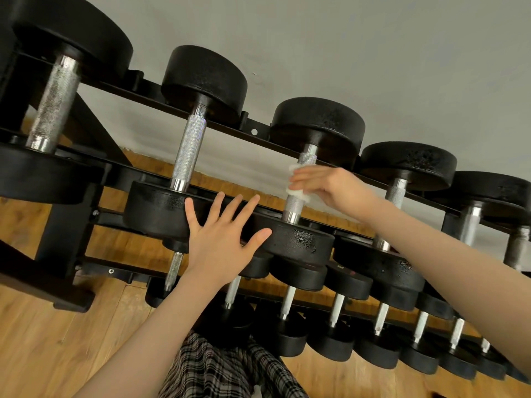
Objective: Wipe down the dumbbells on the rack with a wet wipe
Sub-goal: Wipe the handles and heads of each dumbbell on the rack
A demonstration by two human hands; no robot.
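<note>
A black rack [120,90] holds black dumbbells with knurled steel handles on its top tier. My right hand [330,186] wraps a white wet wipe [298,193] round the handle of the third dumbbell [319,122] from the left. My left hand [221,237] is spread flat, fingers straight, against the near heads of the second dumbbell [161,208] and the third one. The wipe is mostly hidden under my right fingers.
More dumbbells sit to the right on the top tier [408,162] and several smaller ones fill the lower tier [330,343]. A larger dumbbell [54,101] lies at the far left. Grey wall behind, wooden floor [57,340] below, plaid clothing [224,372] at the bottom.
</note>
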